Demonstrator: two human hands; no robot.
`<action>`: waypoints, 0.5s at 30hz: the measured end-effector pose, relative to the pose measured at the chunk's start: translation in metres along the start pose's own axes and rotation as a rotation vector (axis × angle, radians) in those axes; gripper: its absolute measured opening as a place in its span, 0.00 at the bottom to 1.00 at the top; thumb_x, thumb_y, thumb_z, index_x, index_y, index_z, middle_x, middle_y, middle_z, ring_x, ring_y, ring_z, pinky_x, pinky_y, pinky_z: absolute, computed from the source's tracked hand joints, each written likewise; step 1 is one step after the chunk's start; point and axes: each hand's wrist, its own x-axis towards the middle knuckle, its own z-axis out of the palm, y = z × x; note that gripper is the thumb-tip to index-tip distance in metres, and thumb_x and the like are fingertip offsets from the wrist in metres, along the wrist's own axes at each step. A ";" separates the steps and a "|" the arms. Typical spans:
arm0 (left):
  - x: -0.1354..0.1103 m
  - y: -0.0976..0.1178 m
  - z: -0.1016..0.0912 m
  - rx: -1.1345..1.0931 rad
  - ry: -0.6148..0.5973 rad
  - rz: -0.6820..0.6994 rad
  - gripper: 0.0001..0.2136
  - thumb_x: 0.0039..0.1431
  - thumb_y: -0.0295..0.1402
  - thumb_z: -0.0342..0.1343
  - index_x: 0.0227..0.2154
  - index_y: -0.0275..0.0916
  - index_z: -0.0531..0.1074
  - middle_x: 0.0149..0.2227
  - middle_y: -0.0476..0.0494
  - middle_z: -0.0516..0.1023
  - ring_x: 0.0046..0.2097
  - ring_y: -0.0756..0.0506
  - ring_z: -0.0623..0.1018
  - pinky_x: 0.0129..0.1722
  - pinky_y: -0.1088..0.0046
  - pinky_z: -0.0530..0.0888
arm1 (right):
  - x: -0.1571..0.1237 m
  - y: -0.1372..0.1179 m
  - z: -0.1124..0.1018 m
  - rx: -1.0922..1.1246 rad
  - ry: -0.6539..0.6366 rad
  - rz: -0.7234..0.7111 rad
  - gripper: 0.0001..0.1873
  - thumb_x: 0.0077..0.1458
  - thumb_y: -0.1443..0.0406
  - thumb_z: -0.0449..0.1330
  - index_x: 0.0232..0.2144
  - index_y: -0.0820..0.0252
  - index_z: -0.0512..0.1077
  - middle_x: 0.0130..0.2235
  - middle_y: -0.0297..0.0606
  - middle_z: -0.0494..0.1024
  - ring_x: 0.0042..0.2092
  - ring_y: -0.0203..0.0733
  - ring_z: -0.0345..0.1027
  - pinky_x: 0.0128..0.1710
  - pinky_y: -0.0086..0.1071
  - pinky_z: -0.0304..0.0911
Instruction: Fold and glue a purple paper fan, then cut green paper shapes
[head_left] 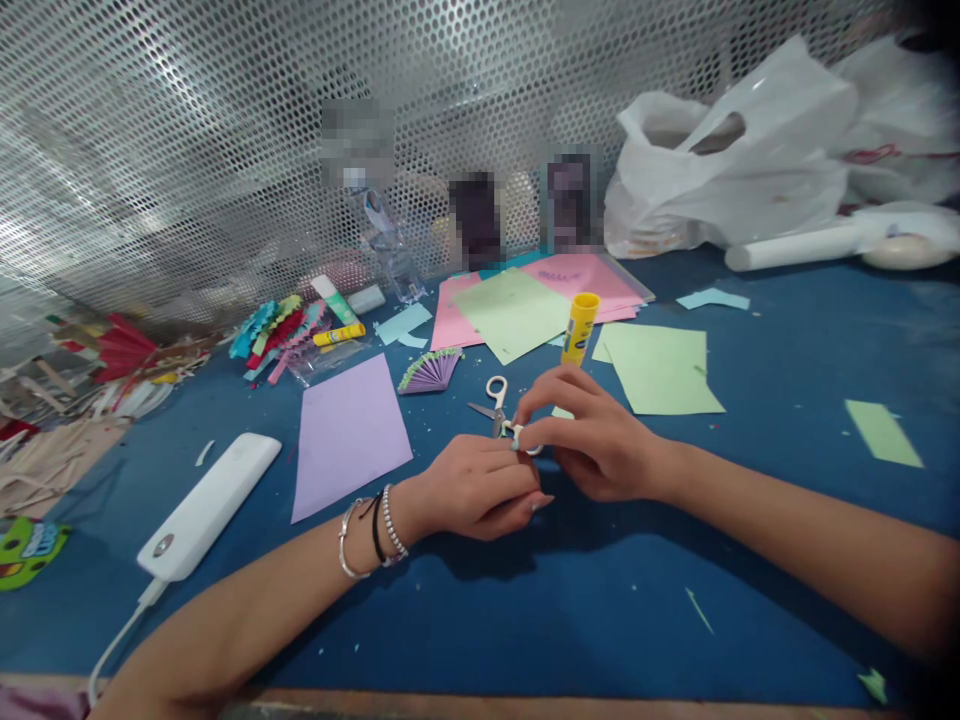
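Observation:
Both hands meet over the blue table (525,620). My right hand (592,440) is curled, its thumb and fingers pinched round one white handle of the small scissors (498,407), whose blades point left. My left hand (480,490), with bracelets on its wrist, is curled just below, fingers closed against the right hand; what it holds is hidden. A yellow glue stick (580,327) stands upright just behind the hands. A purple sheet (346,432) lies flat to the left.
Green sheets (660,368) and pink sheets (592,280) lie behind. A folded purple paper fan (431,370), a white power bank (206,505) with cable, coloured paper scraps (277,330), a water bottle (382,235), white plastic bags (735,160) and a perforated metal wall (225,120) surround the spot.

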 end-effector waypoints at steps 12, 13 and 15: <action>0.002 -0.003 0.002 0.031 0.106 0.074 0.09 0.57 0.30 0.46 0.22 0.38 0.63 0.20 0.49 0.72 0.24 0.51 0.70 0.25 0.77 0.67 | 0.003 0.001 0.001 0.052 -0.054 -0.087 0.18 0.48 0.75 0.54 0.43 0.61 0.65 0.41 0.39 0.71 0.44 0.39 0.60 0.48 0.38 0.58; 0.002 -0.003 0.002 0.016 0.099 0.070 0.09 0.57 0.30 0.46 0.22 0.38 0.63 0.21 0.48 0.72 0.25 0.50 0.70 0.26 0.76 0.67 | 0.003 0.002 0.001 0.042 -0.029 -0.078 0.16 0.48 0.74 0.55 0.41 0.60 0.66 0.40 0.39 0.71 0.43 0.39 0.61 0.47 0.37 0.59; 0.002 -0.004 0.001 -0.013 0.092 0.054 0.08 0.57 0.29 0.45 0.23 0.38 0.62 0.22 0.47 0.71 0.27 0.50 0.69 0.27 0.75 0.68 | 0.001 0.004 0.001 0.017 0.005 -0.064 0.12 0.48 0.74 0.55 0.36 0.58 0.67 0.39 0.38 0.71 0.42 0.39 0.60 0.44 0.37 0.60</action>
